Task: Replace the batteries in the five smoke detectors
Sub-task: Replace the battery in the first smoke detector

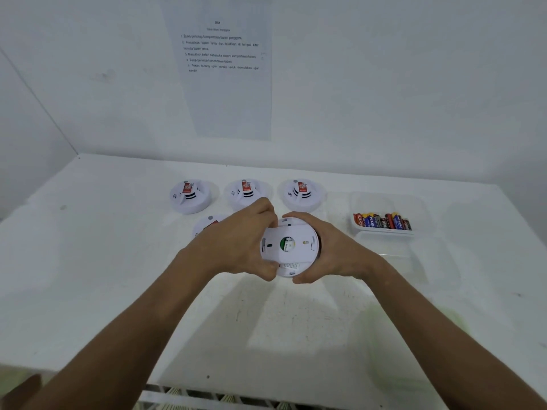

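Above the middle of the white table (118, 261), both hands hold one smoke detector (291, 247) clear of the surface, its back turned up toward the camera. Left hand (236, 241) grips the detector's left edge, fingers curled over the far rim and thumb pressed at the near rim. Right hand (331, 250) cups the right edge, fingers wrapped round the far side, thumb on the near side. A round opening at the centre of the back shows a green part (286, 243); what it is cannot be told. Three more smoke detectors stand in a row at the far side of the table, faces up, each with a red label: left one (191, 196), middle one (247, 192), right one (302, 193). A fifth detector (208, 224) lies just behind the left hand, mostly hidden by it. To the right, a clear plastic tray (384, 202) holds a row of batteries (381, 221) lying side by side along its near wall. A second clear tray (408, 255) sits just in front of it. A printed instruction sheet (225, 69) hangs on the wall behind.
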Demonstrator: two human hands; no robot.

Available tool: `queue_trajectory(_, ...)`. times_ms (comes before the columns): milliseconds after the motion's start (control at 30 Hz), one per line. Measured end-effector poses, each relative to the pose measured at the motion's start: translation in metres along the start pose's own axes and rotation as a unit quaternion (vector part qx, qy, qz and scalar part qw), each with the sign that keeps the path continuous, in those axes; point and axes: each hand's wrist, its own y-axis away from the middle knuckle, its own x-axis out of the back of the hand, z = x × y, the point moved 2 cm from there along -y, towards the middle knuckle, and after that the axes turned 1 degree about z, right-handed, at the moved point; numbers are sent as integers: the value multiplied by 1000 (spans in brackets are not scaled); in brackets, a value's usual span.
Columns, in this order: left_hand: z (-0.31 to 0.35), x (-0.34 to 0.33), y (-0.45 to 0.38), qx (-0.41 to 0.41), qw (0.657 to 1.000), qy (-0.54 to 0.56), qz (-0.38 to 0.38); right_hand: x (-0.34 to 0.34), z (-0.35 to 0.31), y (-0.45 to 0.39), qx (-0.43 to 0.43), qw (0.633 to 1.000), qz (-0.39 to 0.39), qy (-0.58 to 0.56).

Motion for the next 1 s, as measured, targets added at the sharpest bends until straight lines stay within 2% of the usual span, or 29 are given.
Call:
queue_trajectory(267, -3, -8, 5, -10, 1000, -5, 25, -6, 7, 3, -6, 1000, -9, 17)
queue_trajectory(433, -8, -16, 9, 6, 997, 67, 31, -7, 9, 8, -26, 998, -28, -51)
queue_trajectory(567, -9, -20, 9, 20, 995, 96, 36, -8, 9, 10, -28, 997, -32, -61)
queue_trajectory(767, 2, -22, 6, 12, 987, 157, 40, 7, 6, 20, -44, 992, -89, -83)
queue_trajectory(1000, 31, -23, -1, -7, 991, 127, 36, 31, 2, 31, -38, 987, -151, -34)
